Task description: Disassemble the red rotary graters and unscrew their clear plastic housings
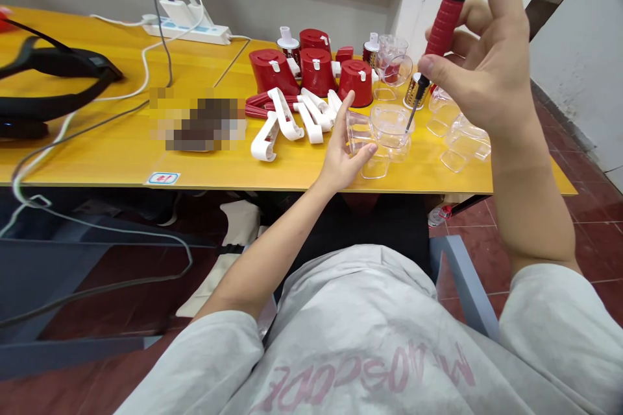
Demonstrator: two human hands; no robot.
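My left hand [341,155] is closed around the left side of a clear plastic container [387,126] near the table's front edge. A screwdriver [440,32] with a red ribbed grip and black end cap is held in my right hand [491,65], between thumb and fingers. Its dark shaft points down and its tip is at the clear container, though whether it touches a screw is too small to tell. Several white curved handles [306,117] lie left of my left hand. Behind them stand several red cup-shaped housings [316,71] with white tabs.
More clear plastic containers [464,142] stand on the right of the yellow table [214,172]. A perforated metal cylinder [413,92] is behind the screwdriver. A power strip [195,31], loose cables and a black headset [53,84] occupy the left side. A blue-grey chair armrest [464,285] is beside me.
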